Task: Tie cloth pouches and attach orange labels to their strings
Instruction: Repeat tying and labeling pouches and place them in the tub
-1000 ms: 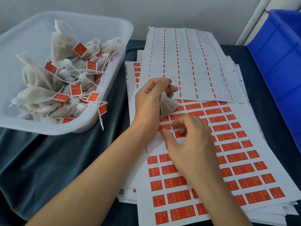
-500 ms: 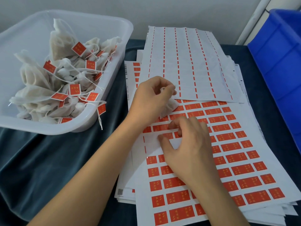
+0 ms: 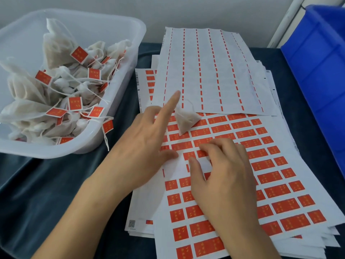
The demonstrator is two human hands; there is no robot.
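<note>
A small white cloth pouch [image 3: 186, 121] lies on the sheet of orange labels [image 3: 270, 176], its string curling up toward the used sheet. My left hand [image 3: 147, 146] is spread flat on the label sheet just left of the pouch, index finger stretched out beside it and thumb pressing the paper. It holds nothing. My right hand [image 3: 220, 174] rests lower on the same sheet. Its thumb and curled fingertips sit at an orange label [image 3: 189, 155] next to a bare patch where labels are gone. That label looks flat on the sheet.
A clear plastic tub [image 3: 119, 116] at the left holds several tied pouches with orange labels on their strings. A used label sheet [image 3: 214, 71] lies at the back on the stack. A blue bin [image 3: 317, 71] stands at the right. Dark cloth covers the table.
My left hand has let go of the pouch, which now lies on the sheet, and has spread open. My right hand stays at the same label row.
</note>
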